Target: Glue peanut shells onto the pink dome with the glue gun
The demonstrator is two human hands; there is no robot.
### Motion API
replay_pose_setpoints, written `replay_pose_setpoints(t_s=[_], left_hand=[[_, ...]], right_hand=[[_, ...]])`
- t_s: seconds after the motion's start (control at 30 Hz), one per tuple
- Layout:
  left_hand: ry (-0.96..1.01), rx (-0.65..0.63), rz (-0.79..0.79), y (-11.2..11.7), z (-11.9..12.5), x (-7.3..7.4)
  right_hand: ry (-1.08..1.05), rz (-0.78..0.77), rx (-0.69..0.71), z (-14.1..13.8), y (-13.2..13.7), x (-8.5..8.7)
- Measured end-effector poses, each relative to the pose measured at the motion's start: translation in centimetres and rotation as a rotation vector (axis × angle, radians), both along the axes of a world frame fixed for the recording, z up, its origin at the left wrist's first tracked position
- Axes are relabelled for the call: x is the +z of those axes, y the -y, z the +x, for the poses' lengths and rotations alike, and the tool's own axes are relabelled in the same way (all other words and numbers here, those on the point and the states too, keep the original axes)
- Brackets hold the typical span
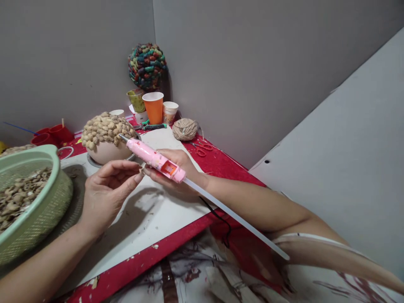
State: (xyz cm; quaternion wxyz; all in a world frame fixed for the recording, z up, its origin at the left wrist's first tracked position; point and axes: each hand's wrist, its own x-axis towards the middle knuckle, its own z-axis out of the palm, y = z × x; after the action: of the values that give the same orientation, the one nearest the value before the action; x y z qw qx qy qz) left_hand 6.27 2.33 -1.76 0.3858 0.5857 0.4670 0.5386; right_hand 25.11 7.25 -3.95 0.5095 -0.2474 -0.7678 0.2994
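My right hand (173, 172) is closed round a pink hot glue gun (150, 155), its metal nozzle aimed up and left. A long pale glue stick (236, 216) sticks out of the gun's back end. My left hand (109, 189) pinches a small piece of peanut shell (142, 170) between thumb and forefinger, close to the fingers of my right hand. Behind the nozzle a pale ball (109, 152) sits in a metal bowl, its upper part covered with peanut shells (107, 128).
At the left stands a green basket (61, 185) of shells. Farther back are an orange cup (153, 110), a twine ball (184, 129), red scissors (202, 149), red cups (61, 133) and a multicoloured shell-covered ball (147, 66). A white board (126, 235) lies on red cloth.
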Motion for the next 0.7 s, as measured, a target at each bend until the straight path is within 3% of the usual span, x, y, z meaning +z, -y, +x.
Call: replay_pose_setpoints(t_s=[0.33, 0.53, 0.7], left_hand=[[0.175, -0.093, -0.026, -0.4, -0.2, -0.4], [0.151, -0.094, -0.031, -0.2, 0.0, -0.3], [0.132, -0.083, 0.008, 0.2, 0.6, 0.0]], right_hand=[[-0.071, -0.150, 0.100, 0.3, 0.4, 0.9], [-0.025, -0.046, 0.048, 0.1, 0.6, 0.5], [-0.042, 0.158, -0.009, -0.1, 0.1, -0.3]])
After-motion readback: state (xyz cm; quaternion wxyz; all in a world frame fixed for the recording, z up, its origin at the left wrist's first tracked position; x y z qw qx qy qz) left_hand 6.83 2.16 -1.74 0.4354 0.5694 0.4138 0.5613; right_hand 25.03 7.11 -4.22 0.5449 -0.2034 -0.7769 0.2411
